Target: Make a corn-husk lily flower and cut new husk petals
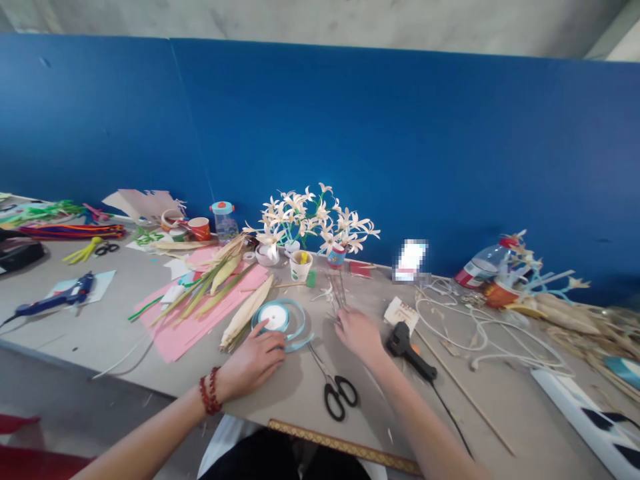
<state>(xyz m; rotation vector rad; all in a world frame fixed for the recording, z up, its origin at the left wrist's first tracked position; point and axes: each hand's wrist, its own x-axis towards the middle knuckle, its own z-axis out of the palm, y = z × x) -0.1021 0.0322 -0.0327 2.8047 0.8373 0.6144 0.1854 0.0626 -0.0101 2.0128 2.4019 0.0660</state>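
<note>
At lower centre the left hand (253, 363) lies loose on the teal ribbon spool (274, 317), which wants firm pinning, while the right hand (356, 333) touches thin wire stems (338, 292), its grip unclear.

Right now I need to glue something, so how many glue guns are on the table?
2. A black glue gun lies just beside the right hand; a blue glue gun lies far left on a pale sheet. Clutter could hide more.
</note>
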